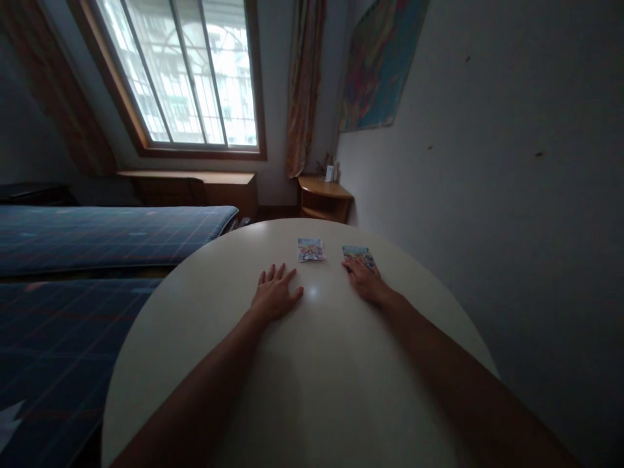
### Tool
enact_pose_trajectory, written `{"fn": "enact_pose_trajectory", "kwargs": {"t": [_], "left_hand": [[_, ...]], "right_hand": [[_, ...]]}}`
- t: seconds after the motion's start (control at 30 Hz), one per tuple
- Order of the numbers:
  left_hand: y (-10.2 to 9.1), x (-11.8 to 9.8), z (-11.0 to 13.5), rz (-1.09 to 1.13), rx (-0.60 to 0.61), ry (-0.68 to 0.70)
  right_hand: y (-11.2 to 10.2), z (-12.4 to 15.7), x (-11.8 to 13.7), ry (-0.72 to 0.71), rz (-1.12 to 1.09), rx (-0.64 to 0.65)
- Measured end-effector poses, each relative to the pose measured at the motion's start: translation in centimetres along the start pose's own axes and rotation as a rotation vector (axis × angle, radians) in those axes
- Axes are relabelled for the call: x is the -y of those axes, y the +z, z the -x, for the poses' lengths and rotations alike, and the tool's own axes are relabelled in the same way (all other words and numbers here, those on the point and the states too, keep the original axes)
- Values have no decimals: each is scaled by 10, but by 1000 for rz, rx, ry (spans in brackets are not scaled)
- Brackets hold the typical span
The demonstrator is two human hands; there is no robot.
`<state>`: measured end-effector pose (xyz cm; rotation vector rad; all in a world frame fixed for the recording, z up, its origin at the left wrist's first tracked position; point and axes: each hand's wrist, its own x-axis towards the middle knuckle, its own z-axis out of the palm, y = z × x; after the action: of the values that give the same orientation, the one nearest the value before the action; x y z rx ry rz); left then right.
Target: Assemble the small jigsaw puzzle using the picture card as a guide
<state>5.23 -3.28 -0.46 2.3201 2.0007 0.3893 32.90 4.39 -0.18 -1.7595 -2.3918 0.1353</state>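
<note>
Palm down on the white round table (312,364), my left hand (275,294) rests with its fingers spread and nothing in it. Just beyond its fingertips, to the right, lies a small square picture card or packet (311,249) in light blue, orange and white. My right hand (365,281) is on a second colourful card or packet (357,251), its fingers bent over the near part, which they hide. The digits sit near both side edges of that piece. Whether each piece is a single card or a thin packet is too small to tell.
A plaid-covered bed (97,237) stands left of the table, and a white wall (463,195) runs along the right. Beyond the table's far edge are a wooden corner shelf (325,187), a low wooden desk (229,188) and a barred window (185,78).
</note>
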Motion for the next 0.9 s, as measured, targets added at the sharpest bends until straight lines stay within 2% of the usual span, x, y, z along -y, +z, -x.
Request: {"fn": "enact_pose_trajectory", "kwargs": {"t": [0.2,0.37,0.53,0.7,0.9], "left_hand": [[-1,1,-1,-21,19,3],[-2,0,-1,-26,26,18],[-3,0,-1,-16,32,54],[-6,-2,3,-7,37,114],[-10,-3,7,0,58,161]], "right_hand": [[-2,-29,-13,-1,-5,-9],[-4,-31,-10,17,28,-90],[-5,-9,5,-6,50,-138],[-4,24,24,-73,49,-95],[-5,52,39,-29,39,8]]}}
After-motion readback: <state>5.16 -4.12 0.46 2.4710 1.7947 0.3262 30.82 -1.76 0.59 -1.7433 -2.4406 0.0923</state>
